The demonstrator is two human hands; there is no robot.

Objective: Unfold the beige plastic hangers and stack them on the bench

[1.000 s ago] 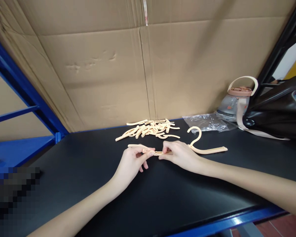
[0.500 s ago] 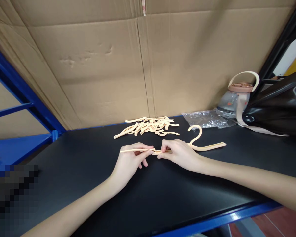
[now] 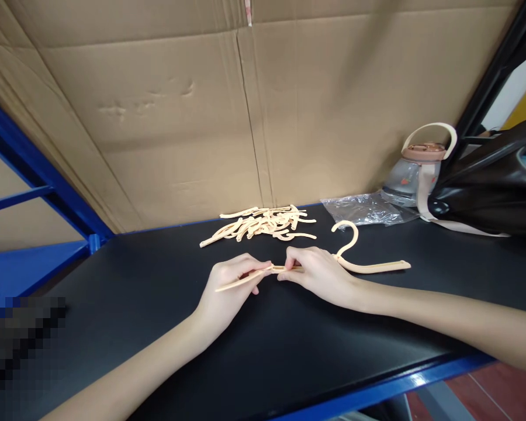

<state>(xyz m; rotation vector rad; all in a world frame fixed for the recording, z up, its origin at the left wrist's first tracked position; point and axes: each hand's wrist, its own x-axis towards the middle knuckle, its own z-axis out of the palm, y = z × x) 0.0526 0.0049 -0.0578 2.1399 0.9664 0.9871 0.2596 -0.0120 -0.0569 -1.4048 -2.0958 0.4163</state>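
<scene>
Both hands meet over the middle of the black table. My left hand [image 3: 234,292] pinches a thin cream plastic strip [image 3: 239,283], which lies across the hand and slants down to the left. Closed on the left arm of a cream clothes hanger is my right hand [image 3: 322,273]. The hanger [image 3: 374,268] shows its hook and right arm beyond that hand. Between the fingertips, the strip's inner end meets the hanger arm's end. My fingers hide just how the two fit together.
A pile of cream hanger pieces [image 3: 263,225] lies at the back of the black table [image 3: 245,362]. To the right are a clear plastic bag [image 3: 368,209], a bottle with a strap [image 3: 414,172] and a black bag [image 3: 491,181]. Cardboard [image 3: 179,117] stands behind.
The strip in my left hand has swung, its outer end now lower. The hanger's right arm has tipped slightly downward. Both hands keep their grip at the joint.
</scene>
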